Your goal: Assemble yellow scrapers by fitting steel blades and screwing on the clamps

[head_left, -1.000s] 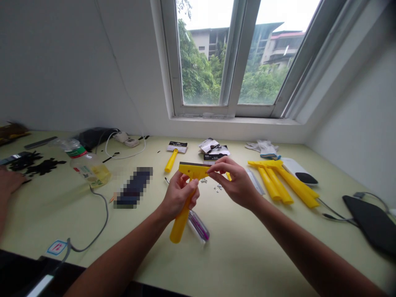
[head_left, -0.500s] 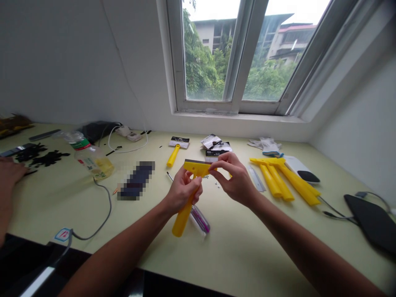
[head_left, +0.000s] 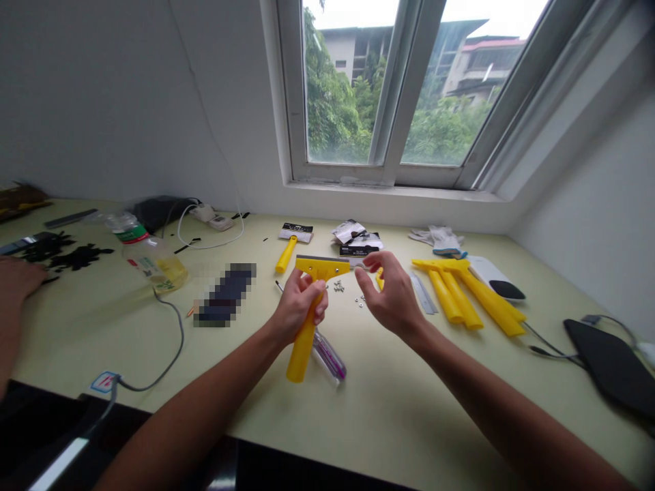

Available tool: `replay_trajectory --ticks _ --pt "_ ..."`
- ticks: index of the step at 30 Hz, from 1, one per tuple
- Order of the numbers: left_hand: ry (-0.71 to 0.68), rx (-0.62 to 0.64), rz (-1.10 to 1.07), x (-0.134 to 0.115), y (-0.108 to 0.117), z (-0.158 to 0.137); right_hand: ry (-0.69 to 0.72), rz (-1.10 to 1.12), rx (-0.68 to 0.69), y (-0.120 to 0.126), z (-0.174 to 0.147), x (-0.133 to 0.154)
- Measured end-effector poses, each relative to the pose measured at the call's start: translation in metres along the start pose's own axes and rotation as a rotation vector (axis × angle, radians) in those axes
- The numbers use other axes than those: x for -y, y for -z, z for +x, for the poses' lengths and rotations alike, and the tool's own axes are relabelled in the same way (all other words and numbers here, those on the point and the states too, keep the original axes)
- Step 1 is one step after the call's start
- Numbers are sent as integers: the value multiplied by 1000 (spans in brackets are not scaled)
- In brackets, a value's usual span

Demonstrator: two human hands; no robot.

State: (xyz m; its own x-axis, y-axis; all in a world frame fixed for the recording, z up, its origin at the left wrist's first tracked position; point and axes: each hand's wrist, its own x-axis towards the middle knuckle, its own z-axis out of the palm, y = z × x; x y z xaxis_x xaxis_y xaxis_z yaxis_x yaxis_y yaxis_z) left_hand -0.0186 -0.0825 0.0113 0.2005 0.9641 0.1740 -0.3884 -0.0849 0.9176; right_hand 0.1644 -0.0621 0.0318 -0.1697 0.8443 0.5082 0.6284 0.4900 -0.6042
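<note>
My left hand (head_left: 301, 305) is closed around the handle of a yellow scraper (head_left: 303, 351), held over the table with its head up. A dark blade edge runs along the top of the head, and two small holes or fasteners show in the head. Just right of the scraper's head, my right hand (head_left: 393, 300) is open, thumb and fingers apart, not touching it. Small screws (head_left: 338, 286) and a few nuts (head_left: 359, 301) lie on the table between the hands. Beneath the scraper handle rests a clear-and-purple screwdriver (head_left: 330, 356).
Several yellow scrapers (head_left: 455, 293) and a metal ruler (head_left: 424, 293) lie to the right, near gloves (head_left: 443, 239). Another scraper (head_left: 286, 255) and packets (head_left: 353, 235) sit behind. A bottle (head_left: 153, 262), cable (head_left: 180, 334) and another person's hand (head_left: 23, 278) are left.
My right hand has let go of the right end of the scraper's head and opened slightly away from it. The scraper has shifted a little left in my left hand.
</note>
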Motion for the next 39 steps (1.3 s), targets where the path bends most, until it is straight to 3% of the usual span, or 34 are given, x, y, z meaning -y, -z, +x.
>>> replay_trajectory --ticks 1,3,5,6,10,14,18,23,25,27,29,31,34,39 --pt "-17 -35 -9 -1 2 2 8 -146 57 1 -4 3" --pt "-55 -106 -32 -2 8 7 2 -336 338 1 -16 11" --pt "-90 -162 -66 -5 13 11 -11 -396 632 -5 -30 22" --pt "-102 -181 -80 -7 15 12 0 -418 717 -8 -37 27" --pt "-132 -211 -94 -12 20 15 80 -523 822 -12 -47 39" --pt "-138 -213 -84 -17 21 14 36 -510 836 24 -27 33" --pt "-135 -212 -99 -19 23 13 -43 -299 675 79 4 16" --pt "-89 -165 -111 -15 17 10 -46 322 421 113 21 -4" --pt "-55 -137 -96 -11 12 7 22 470 230 113 22 -6" --pt "-23 -114 -73 -8 7 4 141 570 -44 109 22 -2" --pt "9 -101 -53 -4 3 1 300 597 -329 104 23 4" --pt "35 -100 -37 -1 0 -1 421 572 -529 99 24 11" --pt "56 -117 -25 2 -1 -1 483 541 -578 93 23 16" --pt "67 -137 -20 4 0 0 481 585 -389 86 19 13"
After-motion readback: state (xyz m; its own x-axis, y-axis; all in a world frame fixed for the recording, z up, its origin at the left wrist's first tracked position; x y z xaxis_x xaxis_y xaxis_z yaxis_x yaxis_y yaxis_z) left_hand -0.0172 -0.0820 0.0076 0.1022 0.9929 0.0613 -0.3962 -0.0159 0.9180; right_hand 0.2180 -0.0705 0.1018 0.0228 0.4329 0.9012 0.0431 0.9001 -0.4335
